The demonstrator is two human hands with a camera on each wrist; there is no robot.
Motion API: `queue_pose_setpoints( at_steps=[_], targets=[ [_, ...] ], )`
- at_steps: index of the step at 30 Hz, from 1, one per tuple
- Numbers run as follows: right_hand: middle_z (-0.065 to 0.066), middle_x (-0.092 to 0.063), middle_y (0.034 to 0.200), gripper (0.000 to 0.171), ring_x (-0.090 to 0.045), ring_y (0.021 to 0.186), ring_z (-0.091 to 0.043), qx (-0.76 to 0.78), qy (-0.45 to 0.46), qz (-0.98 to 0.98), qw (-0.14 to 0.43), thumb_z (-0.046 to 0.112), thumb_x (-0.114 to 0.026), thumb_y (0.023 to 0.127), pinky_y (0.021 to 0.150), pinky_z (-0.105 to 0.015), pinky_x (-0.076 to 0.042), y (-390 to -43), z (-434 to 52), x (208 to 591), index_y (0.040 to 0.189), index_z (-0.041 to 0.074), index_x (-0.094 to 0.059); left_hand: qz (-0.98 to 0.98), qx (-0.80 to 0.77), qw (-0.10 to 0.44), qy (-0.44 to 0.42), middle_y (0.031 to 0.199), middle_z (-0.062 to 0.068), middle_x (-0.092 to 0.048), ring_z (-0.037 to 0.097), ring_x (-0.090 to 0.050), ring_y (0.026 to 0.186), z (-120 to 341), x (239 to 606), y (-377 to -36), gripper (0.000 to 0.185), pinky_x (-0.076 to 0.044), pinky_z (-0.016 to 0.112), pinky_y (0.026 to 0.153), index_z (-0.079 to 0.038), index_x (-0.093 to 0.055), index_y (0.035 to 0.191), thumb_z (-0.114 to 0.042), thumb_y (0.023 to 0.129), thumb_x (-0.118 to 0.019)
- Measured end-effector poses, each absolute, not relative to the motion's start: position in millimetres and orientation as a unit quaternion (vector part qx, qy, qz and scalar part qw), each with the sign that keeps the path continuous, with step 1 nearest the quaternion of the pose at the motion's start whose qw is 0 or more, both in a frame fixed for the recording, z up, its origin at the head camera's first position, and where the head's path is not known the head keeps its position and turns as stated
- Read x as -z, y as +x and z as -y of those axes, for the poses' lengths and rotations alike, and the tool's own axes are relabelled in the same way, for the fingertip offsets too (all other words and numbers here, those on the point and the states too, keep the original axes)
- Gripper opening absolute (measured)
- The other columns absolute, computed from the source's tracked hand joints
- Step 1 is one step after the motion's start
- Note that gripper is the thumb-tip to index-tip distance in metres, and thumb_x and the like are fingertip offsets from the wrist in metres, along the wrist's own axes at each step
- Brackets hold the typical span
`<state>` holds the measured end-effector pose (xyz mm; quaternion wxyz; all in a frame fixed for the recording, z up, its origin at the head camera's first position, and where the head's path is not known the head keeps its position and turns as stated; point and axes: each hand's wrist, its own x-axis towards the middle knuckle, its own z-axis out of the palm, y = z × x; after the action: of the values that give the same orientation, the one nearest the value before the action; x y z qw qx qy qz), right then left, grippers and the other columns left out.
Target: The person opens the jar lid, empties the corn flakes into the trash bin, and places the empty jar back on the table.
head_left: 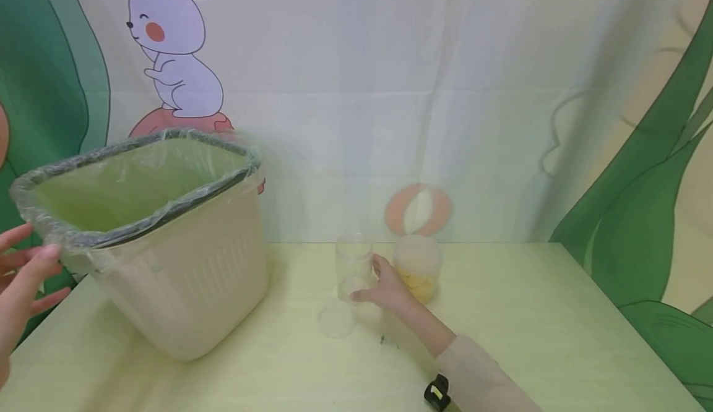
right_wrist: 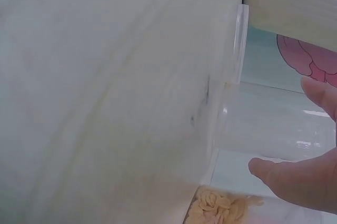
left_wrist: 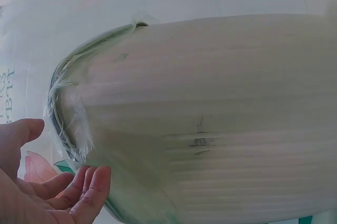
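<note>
A beige waste bin (head_left: 189, 276) lined with a clear plastic bag leans with its opening toward me at the left of the table. My left hand (head_left: 22, 276) is beside its near rim, fingers straight and spread. In the left wrist view those fingertips (left_wrist: 95, 182) lie against the bin's ribbed wall (left_wrist: 221, 103). At the table's middle my right hand (head_left: 369, 281) curls round an empty clear jar (head_left: 352, 257). The right wrist view shows thumb and finger of this hand (right_wrist: 287, 129) on either side of the clear jar (right_wrist: 263, 124).
A round clear lid (head_left: 337, 323) lies on the yellow-green table (head_left: 529, 313) in front of the clear jar. A second jar with yellow pieces inside (head_left: 419, 266) stands just right of my right hand. A printed cloth backdrop hangs behind.
</note>
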<state>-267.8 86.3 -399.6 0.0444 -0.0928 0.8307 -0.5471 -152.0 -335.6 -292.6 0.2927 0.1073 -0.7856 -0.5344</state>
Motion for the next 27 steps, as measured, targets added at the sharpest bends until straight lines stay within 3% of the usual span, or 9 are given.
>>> queue_pose_setpoints(
  at_steps=[15, 22, 27],
  targets=[
    [-0.026, -0.022, 0.145, 0.086, -0.021, 0.132, -0.040, 0.567, -0.116, -0.814, 0.049, 0.005, -0.074, 0.074, 0.107, -0.049, -0.023, -252.0, -96.9, 392.3, 0.140, -0.008, -0.020, 0.765, 0.536, 0.333, 0.124, 0.095, -0.017, -0.047, -0.006, -0.047, 0.077, 324.7, 303.3, -140.3, 0.049, -0.044, 0.004, 0.049, -0.021, -0.039, 0.135, -0.008, 0.090, -0.054],
    [-0.026, -0.022, 0.144, 0.086, -0.021, 0.132, -0.040, 0.577, -0.124, -0.805, 0.055, 0.004, -0.074, 0.073, 0.108, -0.048, -0.022, -240.0, -100.2, 386.4, 0.139, -0.008, -0.021, 0.678, 0.634, 0.360, 0.094, 0.093, -0.010, -0.055, -0.001, -0.052, 0.075, 317.0, 309.4, -133.3, 0.041, -0.046, 0.007, 0.049, -0.020, -0.053, 0.120, 0.002, 0.085, -0.058],
    [-0.026, -0.022, 0.144, 0.085, -0.021, 0.133, -0.039, 0.581, -0.130, -0.801, 0.059, 0.006, -0.074, 0.074, 0.108, -0.047, -0.022, -231.7, -103.3, 384.1, 0.140, -0.007, -0.022, 0.660, 0.652, 0.366, 0.071, 0.096, -0.008, -0.059, 0.001, -0.054, 0.078, 311.6, 312.5, -127.6, 0.042, -0.048, 0.009, 0.051, -0.016, -0.054, 0.120, 0.006, 0.084, -0.058]
  ],
)
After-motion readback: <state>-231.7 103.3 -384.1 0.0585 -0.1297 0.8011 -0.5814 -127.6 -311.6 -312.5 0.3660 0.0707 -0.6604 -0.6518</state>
